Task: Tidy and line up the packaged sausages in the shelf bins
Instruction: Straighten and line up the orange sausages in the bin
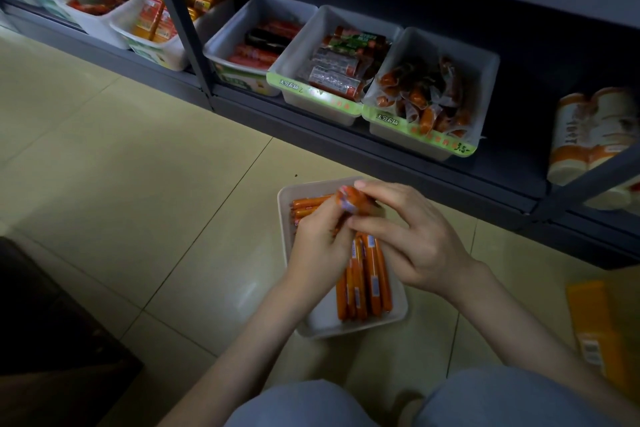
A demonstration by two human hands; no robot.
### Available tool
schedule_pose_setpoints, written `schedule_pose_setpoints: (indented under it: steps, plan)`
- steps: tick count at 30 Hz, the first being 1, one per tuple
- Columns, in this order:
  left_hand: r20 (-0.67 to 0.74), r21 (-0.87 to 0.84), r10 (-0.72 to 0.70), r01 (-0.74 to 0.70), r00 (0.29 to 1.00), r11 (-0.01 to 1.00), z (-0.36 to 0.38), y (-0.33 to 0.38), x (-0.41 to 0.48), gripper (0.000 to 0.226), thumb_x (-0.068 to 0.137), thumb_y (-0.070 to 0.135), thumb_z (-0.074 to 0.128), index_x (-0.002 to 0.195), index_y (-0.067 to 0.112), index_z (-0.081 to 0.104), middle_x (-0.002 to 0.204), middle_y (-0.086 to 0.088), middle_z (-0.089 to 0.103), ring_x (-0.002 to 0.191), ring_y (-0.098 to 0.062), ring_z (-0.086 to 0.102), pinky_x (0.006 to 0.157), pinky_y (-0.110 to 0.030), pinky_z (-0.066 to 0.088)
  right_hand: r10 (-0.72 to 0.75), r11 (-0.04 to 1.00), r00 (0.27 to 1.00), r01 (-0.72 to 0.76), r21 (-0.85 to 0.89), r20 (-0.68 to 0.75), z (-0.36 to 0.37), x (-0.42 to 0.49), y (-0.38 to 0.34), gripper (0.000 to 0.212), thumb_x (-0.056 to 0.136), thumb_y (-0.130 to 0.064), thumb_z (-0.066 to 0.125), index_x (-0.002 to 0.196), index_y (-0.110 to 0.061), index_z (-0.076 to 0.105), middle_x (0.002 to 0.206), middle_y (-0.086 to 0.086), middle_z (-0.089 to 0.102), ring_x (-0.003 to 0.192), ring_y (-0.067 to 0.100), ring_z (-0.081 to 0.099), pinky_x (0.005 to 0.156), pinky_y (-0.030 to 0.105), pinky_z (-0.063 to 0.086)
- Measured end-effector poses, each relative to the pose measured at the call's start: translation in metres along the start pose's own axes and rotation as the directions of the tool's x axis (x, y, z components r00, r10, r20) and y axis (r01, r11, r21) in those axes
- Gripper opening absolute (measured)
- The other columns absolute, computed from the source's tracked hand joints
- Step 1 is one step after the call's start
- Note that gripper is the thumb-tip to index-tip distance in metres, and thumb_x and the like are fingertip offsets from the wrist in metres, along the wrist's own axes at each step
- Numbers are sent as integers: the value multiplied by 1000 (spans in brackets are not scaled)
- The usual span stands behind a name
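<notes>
Progress seems to be about halfway for the one white bin [323, 321] that stands on the floor tiles in front of the shelf [415, 166], between the person's knees and the shelf foot. In its near half a row of orange sausages [365, 277] already lies side by side, touching each other. Their long axes run along the long side of the bin, from the person toward the shelf. At the far end a few loose sausages [306, 204] lie across that direction, left to right, so they are not yet lined up. Above them both hands meet on a held sausage [353, 203]. The left hand [317, 239] has its fingers curled round the sausage from below. The right hand [419, 239] pinches it between thumb and forefinger, with the other fingers spread loosely. This sausage is blurred, and I cannot tell whether it is one piece or a small bundle. Its long axis lies roughly crosswise to the row, so I judge it must be turned before it is laid down. On the shelf, the right bin [488, 73] holds packs lying in many directions and looks untidy, while the middle bin [322, 21] and the left bin [242, 21] hold packs lying more or less parallel. The right bin is probably work left to do.
</notes>
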State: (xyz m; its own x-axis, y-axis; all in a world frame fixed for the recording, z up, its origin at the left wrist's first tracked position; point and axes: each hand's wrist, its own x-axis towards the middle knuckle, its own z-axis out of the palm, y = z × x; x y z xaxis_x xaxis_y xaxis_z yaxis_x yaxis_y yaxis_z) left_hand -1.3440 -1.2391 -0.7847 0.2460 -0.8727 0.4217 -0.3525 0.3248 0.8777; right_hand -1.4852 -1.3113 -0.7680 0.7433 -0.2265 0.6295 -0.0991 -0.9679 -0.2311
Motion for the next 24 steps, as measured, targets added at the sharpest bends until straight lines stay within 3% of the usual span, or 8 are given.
schedule_pose_setpoints:
  steps: [2,5,9,13,16,18,21,24]
  plan:
    - [60,-323,-235,242,970,915,0,1,2,11,92,14,54,98,22,59,84,10,66,84,-7,64,75,-21,51,110,990,994,-109,89,-7,1,0,0,38,92,-2,48,130,-10,48,137,12,44,125,26,50,104,37,41]
    - [188,-687,-397,409,898,600,0,1,5,21,95,10,45,111,3,56,94,-4,68,92,-20,65,78,-29,54,373,874,926,-368,317,47,4,1,-3,49,94,-14,52,141,-20,37,136,-3,49,126,10,49,104,26,41]
    - [242,-827,-503,447,830,340,-3,0,9,28,97,2,37,122,-2,51,104,-15,67,99,-26,66,76,-30,56,597,692,788,-600,402,148,13,2,-1,64,92,-24,61,146,-30,27,123,-7,56,111,5,56,91,19,47]
    - [220,-866,-589,434,777,249,-2,-7,11,32,94,10,44,123,-1,50,115,-20,65,109,-29,62,84,-34,56,714,503,647,-740,448,267,21,0,6,57,87,-24,67,137,-34,40,108,-10,59,92,10,66,83,35,56]
    - [202,-781,-667,529,717,332,-1,-20,12,24,95,14,46,112,1,55,107,-18,68,103,-28,65,80,-34,57,707,459,618,-771,442,343,29,-4,10,61,85,-20,69,134,-39,38,108,-8,60,87,8,66,80,23,54]
    - [187,-624,-734,657,652,424,-1,-36,10,16,96,16,49,101,6,61,99,-16,69,94,-28,68,81,-39,57,710,423,576,-808,409,404,34,-9,17,57,88,-21,67,134,-37,38,108,-6,60,86,10,65,78,21,53]
    - [87,-116,-822,826,562,552,1,-79,-8,11,93,21,58,101,16,63,99,-9,71,89,-28,68,83,-49,55,737,426,461,-885,189,495,47,-30,34,48,94,-31,57,139,-29,41,109,-8,58,92,5,60,83,25,51]
    - [81,292,-853,806,516,515,7,-110,-38,11,92,25,58,102,23,62,96,0,68,89,-20,65,81,-40,55,769,427,363,-904,0,525,72,-62,45,56,96,-32,53,147,-26,31,130,-2,53,113,12,54,96,36,48]
